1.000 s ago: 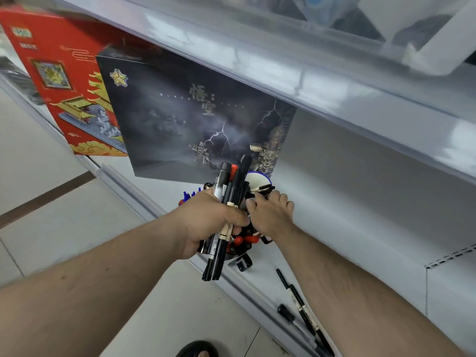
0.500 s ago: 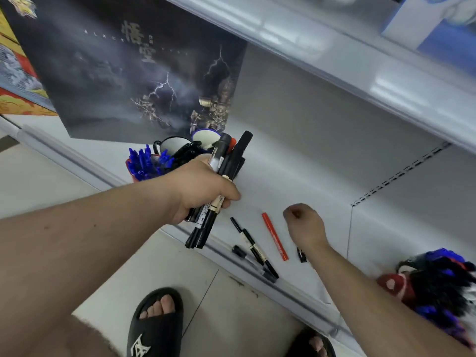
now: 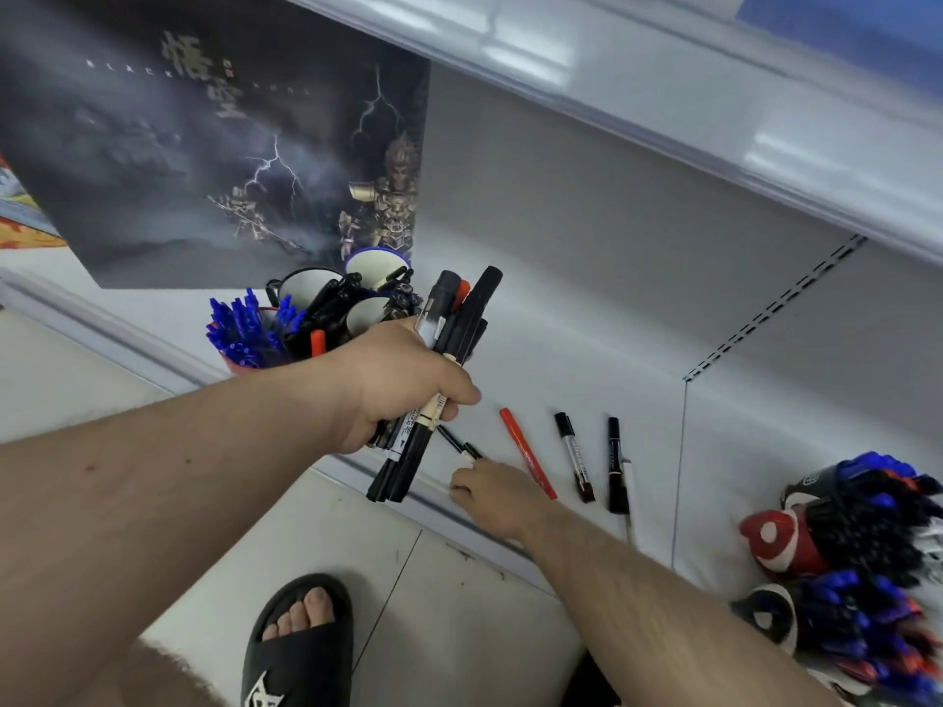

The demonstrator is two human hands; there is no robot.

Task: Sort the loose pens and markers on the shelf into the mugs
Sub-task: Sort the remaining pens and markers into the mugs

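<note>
Left hand point(image 3: 403, 385) clenches a fat bundle of markers point(image 3: 444, 369) while right hand point(image 3: 492, 494) pinches a black pen point(image 3: 462, 446) at the shelf point(image 3: 587, 359) front edge, where a fumble could roll it off

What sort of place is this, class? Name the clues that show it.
Probably a shop, perhaps a stationery or toy shop: white metal display shelves, boxed goods stood up for show, and mugs crammed with pens, with more markers loose on the shelf.
</note>
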